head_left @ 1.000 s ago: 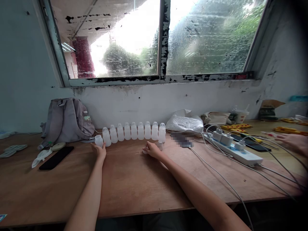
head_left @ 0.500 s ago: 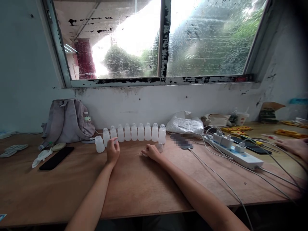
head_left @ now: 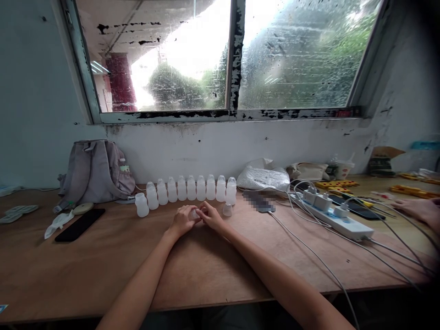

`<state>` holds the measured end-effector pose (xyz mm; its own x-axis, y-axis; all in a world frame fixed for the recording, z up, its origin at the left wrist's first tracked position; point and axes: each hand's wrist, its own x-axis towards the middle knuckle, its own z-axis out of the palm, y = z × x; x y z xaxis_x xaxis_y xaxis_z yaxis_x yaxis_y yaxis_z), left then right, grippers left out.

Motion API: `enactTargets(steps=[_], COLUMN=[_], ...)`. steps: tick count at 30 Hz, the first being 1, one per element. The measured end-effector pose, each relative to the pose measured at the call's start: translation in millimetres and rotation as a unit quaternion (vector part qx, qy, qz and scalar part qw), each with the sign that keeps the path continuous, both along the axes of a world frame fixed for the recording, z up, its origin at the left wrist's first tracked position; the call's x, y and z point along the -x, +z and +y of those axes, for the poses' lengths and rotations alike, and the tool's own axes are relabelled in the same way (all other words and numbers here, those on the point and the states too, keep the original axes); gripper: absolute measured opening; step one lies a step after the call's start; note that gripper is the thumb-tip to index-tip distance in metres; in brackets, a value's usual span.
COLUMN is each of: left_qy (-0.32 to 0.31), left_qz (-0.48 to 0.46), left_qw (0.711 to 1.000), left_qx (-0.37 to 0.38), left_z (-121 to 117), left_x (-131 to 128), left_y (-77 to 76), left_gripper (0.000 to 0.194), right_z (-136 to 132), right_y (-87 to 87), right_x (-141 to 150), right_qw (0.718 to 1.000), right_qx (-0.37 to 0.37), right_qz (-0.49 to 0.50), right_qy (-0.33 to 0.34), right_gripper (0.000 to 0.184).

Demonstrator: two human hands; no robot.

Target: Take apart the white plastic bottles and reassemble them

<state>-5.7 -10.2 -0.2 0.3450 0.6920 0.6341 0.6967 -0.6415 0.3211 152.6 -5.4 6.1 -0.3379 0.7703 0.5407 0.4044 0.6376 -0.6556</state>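
Note:
My left hand (head_left: 182, 221) and my right hand (head_left: 210, 216) meet on the wooden table (head_left: 192, 261), fingers pinched together around a small clear cap (head_left: 194, 213). Another clear cap (head_left: 227, 210) lies just right of my right hand. Behind my hands a row of several small white plastic bottles (head_left: 191, 188) with clear caps stands along the wall. One uncapped bottle (head_left: 141, 205) stands at the row's left end, apart from my hands.
A grey backpack (head_left: 96, 172), a black phone (head_left: 80, 225) and a crumpled white glove (head_left: 58, 222) lie at left. A white plastic bag (head_left: 264, 178), a power strip (head_left: 332, 212) with cables, and another person's hand (head_left: 417, 209) are at right.
My left hand left the uncapped bottle and moved right to join my right hand, and both now pinch a small clear cap between them.

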Motion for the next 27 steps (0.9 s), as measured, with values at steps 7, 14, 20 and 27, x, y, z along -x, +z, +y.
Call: enactTargets(steps=[7, 14, 20, 27], left_qy=[0.018, 0.113, 0.266, 0.334], left_qz=[0.009, 0.041, 0.022, 0.018], left_qw=[1.000, 0.992, 0.962, 0.935], left_qx=[0.015, 0.025, 0.053, 0.115], left_z=[1, 6, 17, 22], left_x=[7, 25, 51, 62], left_y=[2.6, -3.2, -5.0, -7.9], left_gripper=[0.041, 0.034, 0.036, 0.034], right_z=[7, 21, 35, 37], right_y=[-7.4, -13.3, -25.7, -25.1], right_x=[7, -8, -21, -20], right_qw=[0.999, 0.992, 0.986, 0.976], right_qx=[-0.040, -0.049, -0.033, -0.032], right_qz=[-0.014, -0.046, -0.091, -0.127], right_qy=[-0.015, -0.111, -0.135, -0.171], right_gripper=[0.009, 0.020, 0.040, 0.027])
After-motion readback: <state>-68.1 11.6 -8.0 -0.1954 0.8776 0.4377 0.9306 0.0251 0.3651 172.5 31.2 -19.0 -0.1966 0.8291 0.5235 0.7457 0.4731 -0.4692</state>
